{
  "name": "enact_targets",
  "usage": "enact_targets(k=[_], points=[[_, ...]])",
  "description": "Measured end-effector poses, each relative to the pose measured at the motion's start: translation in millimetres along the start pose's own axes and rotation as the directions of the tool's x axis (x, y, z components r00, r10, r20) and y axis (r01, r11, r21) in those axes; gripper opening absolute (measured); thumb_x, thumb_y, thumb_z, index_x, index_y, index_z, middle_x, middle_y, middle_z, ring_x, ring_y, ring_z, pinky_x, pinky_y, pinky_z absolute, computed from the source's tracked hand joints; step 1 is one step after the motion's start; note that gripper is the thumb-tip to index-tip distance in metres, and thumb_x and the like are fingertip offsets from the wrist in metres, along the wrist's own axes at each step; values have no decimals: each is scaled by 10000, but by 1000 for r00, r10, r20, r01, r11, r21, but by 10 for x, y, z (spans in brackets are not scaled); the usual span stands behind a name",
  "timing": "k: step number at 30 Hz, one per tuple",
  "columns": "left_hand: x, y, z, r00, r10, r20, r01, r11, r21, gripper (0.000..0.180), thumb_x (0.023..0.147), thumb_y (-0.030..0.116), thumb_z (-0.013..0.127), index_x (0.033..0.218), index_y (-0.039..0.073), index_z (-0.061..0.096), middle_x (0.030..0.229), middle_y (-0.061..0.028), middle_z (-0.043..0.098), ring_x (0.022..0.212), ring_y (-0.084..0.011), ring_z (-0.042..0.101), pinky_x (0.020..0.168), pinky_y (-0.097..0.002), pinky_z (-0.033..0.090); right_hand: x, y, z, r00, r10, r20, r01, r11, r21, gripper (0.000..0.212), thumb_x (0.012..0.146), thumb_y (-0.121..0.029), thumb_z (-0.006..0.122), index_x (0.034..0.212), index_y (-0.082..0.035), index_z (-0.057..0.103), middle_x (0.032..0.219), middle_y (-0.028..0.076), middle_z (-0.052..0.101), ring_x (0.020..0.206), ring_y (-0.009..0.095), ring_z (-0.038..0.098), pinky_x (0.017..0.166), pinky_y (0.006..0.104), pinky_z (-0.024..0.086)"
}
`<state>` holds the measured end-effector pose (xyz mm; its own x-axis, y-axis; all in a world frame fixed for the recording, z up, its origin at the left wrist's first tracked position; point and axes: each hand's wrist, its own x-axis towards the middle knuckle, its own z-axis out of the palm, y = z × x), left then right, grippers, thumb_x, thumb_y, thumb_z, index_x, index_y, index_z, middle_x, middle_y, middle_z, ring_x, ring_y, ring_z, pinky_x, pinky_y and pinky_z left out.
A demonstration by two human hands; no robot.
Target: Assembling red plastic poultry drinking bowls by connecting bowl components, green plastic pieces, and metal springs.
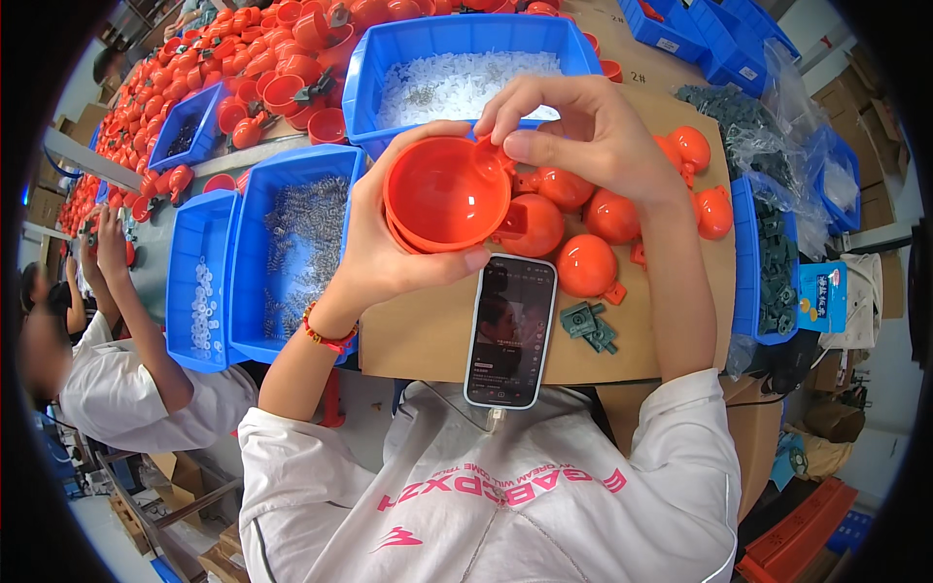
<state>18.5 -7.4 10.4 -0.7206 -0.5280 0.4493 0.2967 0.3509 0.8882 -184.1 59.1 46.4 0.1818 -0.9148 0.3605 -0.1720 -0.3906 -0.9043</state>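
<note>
An orange-red plastic cup (442,199) is held in my left hand (374,267), its hollow side facing up. A second rim shows under its lower left edge. My left fingers wrap the outside, with the thumb below the rim. My right hand (607,136) is closed at the cup's upper right, thumb and index finger pinched by the small lug on the rim; anything between the fingertips is hidden. Several orange-red cups (587,265) lie dome-up beneath my right wrist. Near them are dark green plastic parts (589,325). A phone (510,335) lies below the held cup.
Beyond my hands stands a blue bin (362,102) of small white parts. To the left are a blue bin (243,316) of metal springs and a narrower bin (182,316) of white rings. Green parts fill a bin (746,291) at right. Cups are heaped far left; a person (136,389) works there.
</note>
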Motion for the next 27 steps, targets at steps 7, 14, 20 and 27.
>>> enact_targets(k=[7, 14, 20, 27], points=[[-3, -22, -12, 997, 71, 13, -73, 987, 145, 799, 518, 163, 815, 1209, -4, 450, 1108, -93, 569, 1021, -173, 559, 896, -302, 437, 10, 53, 14, 999, -40, -29, 41, 999, 10, 191, 814, -118, 588, 988, -46, 558, 875, 42, 598, 793, 81, 547, 683, 229, 451], [2, -38, 43, 991, 122, -64, -108, 977, 185, 778, 530, 159, 827, 1198, 1, 460, 1113, -90, 557, 1001, -175, 565, 880, -309, 451, -18, -41, 89, 988, 154, -10, -152, 982, 116, 271, 846, -172, 536, 1091, -62, 495, 743, -21, 579, 566, 16, 414, 494, 177, 295], [10, -98, 6, 979, 97, -179, -50, 967, 249, 727, 534, 162, 825, 1151, 0, 476, 1106, -86, 547, 993, -169, 563, 860, -304, 459, 121, 243, 138, 949, -158, -273, 74, 952, -296, 299, 883, -288, 524, 1051, -42, 544, 837, 57, 622, 770, 161, 567, 717, 302, 425], [28, -89, 46, 981, 163, -104, -126, 946, 299, 703, 520, 142, 821, 1120, 4, 481, 1081, -84, 553, 972, -172, 568, 842, -304, 466, -22, 612, -273, 955, 164, -247, -260, 60, -964, 330, 904, -320, 432, 1054, -72, 589, 918, 75, 629, 851, 255, 543, 831, 386, 337]])
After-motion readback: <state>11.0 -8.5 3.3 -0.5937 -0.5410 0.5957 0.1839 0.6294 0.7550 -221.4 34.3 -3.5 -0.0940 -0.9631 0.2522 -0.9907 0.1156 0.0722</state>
